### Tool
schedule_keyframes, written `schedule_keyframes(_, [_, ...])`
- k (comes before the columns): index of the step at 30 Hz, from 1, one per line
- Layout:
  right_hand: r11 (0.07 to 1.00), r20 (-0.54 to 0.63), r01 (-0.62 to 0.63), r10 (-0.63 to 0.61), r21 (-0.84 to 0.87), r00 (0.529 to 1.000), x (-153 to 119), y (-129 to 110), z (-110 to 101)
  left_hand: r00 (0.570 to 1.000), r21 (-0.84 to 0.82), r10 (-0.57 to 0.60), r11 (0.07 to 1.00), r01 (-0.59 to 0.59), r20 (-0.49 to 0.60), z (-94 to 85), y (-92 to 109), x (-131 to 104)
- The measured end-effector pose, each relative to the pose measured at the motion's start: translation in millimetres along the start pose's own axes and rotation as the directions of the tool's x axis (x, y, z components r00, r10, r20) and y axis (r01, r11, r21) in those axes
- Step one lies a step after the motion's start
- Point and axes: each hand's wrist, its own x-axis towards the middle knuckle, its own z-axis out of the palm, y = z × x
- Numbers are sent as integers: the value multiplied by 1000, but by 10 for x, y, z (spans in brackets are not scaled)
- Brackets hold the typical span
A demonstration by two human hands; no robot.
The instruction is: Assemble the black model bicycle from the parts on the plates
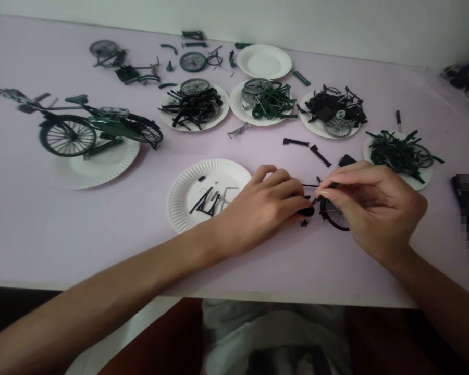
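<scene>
Both hands work on a partly built black model bicycle lying on the table; one spoked wheel (338, 216) shows under my right hand. My left hand (263, 208) is closed, its fingertips pressed on a black bicycle part (307, 211). My right hand (371, 203) pinches thumb against fingers at the bike's frame, on a small dark piece mostly hidden by the fingertips. A tiny black piece (304, 223) lies just below the left fingertips. Partly behind my left wrist sits a paper plate (175, 192) with small black and grey parts.
An assembled green model bicycle (101, 125) stands on a plate at the left. Several paper plates heaped with bicycle parts (197, 104) line the back. Two flat black parts (296, 141) lie beyond my hands. A small screwdriver (398, 120) lies at the right.
</scene>
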Motion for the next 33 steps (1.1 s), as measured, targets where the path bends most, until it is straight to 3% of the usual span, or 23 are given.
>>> schedule_keyframes(6, [998,50,-17,14,65,999,5,-21,9,1000,12,-2,1000,2,7,2,-1,3])
schedule_keyframes(12, [997,-18,-64,65,41,998,-11,0,7,1000,2,1,1000,-1,-4,10,-5,-6])
schedule_keyframes(19, [997,28,80,-79,-13,996,-27,7,-8,1000,-34,-14,999,14,-1,0,-8,-9])
schedule_keyframes(24, [999,26,49,-49,3,998,-18,-13,-17,1000,-31,-14,999,14,-4,0,-4,-11])
schedule_keyframes(33, [991,52,132,-132,-11,990,-16,12,-24,1000,-22,-9,1000,9,0,0,-5,-12])
